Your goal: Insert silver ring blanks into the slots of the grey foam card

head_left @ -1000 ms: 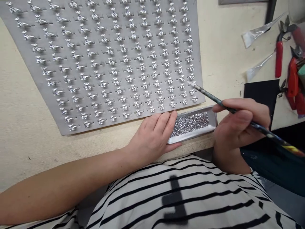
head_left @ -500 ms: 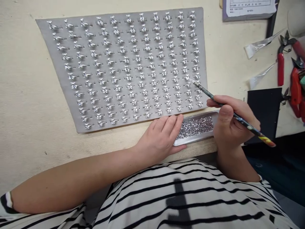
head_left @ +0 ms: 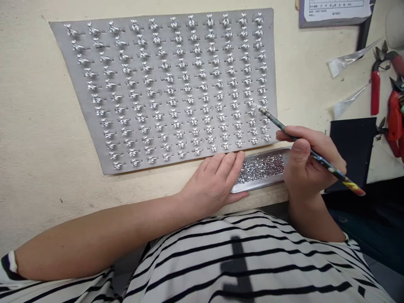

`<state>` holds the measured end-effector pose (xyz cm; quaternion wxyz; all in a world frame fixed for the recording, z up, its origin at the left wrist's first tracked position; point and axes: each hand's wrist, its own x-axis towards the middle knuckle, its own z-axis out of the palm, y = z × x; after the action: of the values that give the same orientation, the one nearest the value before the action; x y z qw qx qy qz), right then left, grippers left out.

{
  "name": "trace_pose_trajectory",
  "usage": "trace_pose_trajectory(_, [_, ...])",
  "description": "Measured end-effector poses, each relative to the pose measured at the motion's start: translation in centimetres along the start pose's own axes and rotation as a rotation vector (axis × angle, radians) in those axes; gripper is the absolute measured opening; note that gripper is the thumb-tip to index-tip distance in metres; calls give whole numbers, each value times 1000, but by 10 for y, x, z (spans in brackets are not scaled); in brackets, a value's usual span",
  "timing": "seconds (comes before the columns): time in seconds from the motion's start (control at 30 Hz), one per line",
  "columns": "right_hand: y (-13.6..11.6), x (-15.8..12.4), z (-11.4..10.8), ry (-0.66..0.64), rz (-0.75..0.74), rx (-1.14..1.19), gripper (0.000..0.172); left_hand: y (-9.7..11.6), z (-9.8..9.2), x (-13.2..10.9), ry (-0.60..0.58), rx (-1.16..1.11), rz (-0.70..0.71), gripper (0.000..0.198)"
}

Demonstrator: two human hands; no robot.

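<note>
The left hand (head_left: 214,183) lies flat on the surface (head_left: 31,126), fingers together and against the end of a metal tray (head_left: 260,187), which steadies it (no grip is applied). The tray holds loose rhinestones (head_left: 260,169). The right hand (head_left: 311,158) has its fingers clamped on a painted stick (head_left: 285,126), held pencil-fashion for fine control, its pale tip just beside a silver setting (head_left: 251,102) on the grey board (head_left: 61,35).

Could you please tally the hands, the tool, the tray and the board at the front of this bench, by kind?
Hands: 2
Painted pick: 1
Metal tray: 1
Grey board: 1
Total: 5
</note>
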<state>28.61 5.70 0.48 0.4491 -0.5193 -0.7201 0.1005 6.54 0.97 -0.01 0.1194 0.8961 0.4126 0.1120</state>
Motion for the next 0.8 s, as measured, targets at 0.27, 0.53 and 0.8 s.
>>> trace_pose_trajectory(0.27, [2,0,1,-17,-25,-43,23,0,-1,0,23,-3,8,78])
trace_pose_trajectory(0.53, [2,0,-1,-37,-24,-45,23,0,-1,0,20,2,6,77])
trace_pose_trajectory(0.8, [-5,-2,-1,-48,20,-98,23,0,1,0,-4,0,6,79])
